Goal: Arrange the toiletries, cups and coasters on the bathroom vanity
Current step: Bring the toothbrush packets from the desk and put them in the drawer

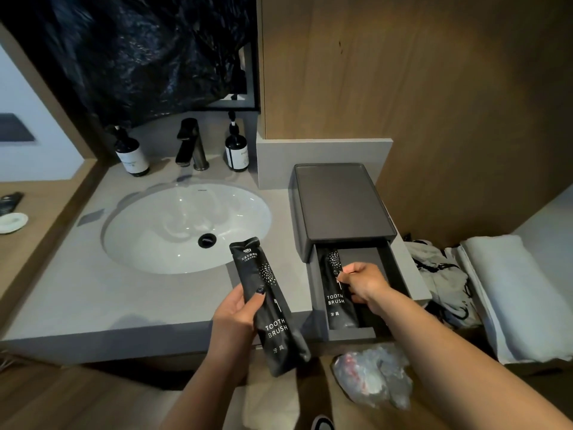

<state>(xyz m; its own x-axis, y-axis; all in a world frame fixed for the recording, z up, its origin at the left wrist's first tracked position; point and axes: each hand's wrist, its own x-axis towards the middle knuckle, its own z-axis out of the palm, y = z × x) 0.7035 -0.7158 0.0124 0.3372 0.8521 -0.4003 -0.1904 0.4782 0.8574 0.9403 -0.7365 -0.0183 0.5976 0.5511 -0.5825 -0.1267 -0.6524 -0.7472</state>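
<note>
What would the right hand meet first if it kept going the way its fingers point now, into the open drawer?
Most likely the toothbrush packet lying in the open drawer: the right hand already has its fingertips at that packet's edge. Beyond it would come the drawer's left wall, though depth is hard to judge here.

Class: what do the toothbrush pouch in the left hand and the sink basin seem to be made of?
Toothbrush pouch: probably matte black plastic or foil film; it creases softly and bears white print. Sink basin: likely glazed white ceramic, glossy with bright reflections.
</note>
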